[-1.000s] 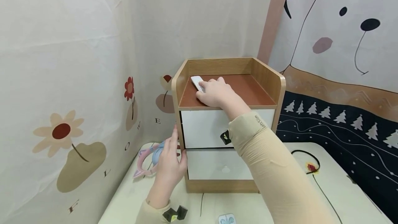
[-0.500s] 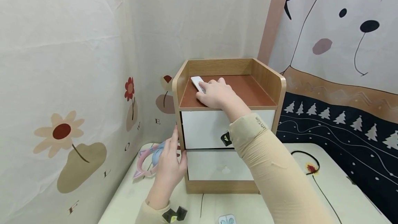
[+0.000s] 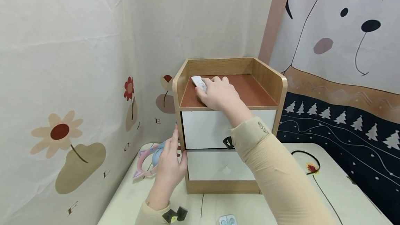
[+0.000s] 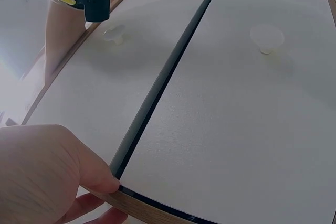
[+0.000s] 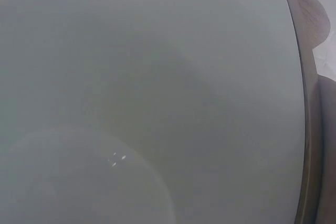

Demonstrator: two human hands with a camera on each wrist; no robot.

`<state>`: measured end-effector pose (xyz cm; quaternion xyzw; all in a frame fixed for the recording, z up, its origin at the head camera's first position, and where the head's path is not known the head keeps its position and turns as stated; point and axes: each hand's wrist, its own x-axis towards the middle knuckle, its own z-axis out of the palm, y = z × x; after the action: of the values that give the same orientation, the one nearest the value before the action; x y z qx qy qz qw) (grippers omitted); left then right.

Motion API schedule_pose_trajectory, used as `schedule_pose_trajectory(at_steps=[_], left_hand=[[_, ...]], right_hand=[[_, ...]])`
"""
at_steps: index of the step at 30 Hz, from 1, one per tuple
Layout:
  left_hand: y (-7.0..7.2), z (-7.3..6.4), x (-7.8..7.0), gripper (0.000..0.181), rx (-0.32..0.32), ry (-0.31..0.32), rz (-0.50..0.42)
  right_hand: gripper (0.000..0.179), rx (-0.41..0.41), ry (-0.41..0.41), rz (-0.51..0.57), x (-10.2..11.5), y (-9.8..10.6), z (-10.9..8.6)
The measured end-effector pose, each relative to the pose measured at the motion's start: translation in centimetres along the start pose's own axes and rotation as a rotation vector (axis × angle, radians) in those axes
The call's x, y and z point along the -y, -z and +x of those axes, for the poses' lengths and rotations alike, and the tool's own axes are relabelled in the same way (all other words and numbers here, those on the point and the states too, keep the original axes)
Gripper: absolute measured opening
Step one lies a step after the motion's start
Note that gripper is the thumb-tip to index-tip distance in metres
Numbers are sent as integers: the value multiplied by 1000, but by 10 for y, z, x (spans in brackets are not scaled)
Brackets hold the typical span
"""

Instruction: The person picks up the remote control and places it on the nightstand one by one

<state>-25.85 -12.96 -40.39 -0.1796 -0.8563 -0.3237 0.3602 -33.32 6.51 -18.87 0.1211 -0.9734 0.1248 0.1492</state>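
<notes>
In the head view a small wooden cabinet (image 3: 218, 186) with two white drawer fronts (image 3: 203, 129) stands on the table. A white remote control (image 3: 198, 82) lies on its brown top, near the left wall. My right hand (image 3: 220, 93) holds the remote's near end, thumb on the left side and fingers on the right; the hand covers that end. My left hand (image 3: 169, 167) rests against the cabinet's left side with straight fingers. In the left wrist view, its thumb (image 4: 97, 169) touches the front edge beside the gap between the drawers. The right wrist view mostly shows a white drawer front (image 5: 157, 77).
Pink and blue headphones (image 3: 144, 160) lie left of the cabinet. A small white case with earphones (image 3: 228, 219) sits at the table's front. A curved black cord (image 3: 312, 155) lies to the right. Printed fabric walls (image 3: 93, 61) stand at the left and behind.
My right hand's index finger has shifted from the top of the remote to its right side, and the thumb has moved up along its left. My left hand has stayed in place.
</notes>
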Motion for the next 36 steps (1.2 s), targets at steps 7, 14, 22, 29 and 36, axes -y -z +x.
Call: schedule_pose_trajectory(at_steps=[7,14,22,29,36], left_hand=[[-1,-1,0,91,0,8,4],[-3,-4,1,91,-3,-5,13],[1,-2,1,88,4,-2,13],[1,-3,1,89,2,2,10],[-1,-2,3,88,-1,-5,23]], right_hand=[[62,-56,-18,27,-3,2,-18],[53,-397,238,50,-30,-17,-60],[49,-726,533,241,-70,-40,-104],[48,-876,542,246,-104,-58,-146],[46,-856,265,296,-158,-100,-202]])
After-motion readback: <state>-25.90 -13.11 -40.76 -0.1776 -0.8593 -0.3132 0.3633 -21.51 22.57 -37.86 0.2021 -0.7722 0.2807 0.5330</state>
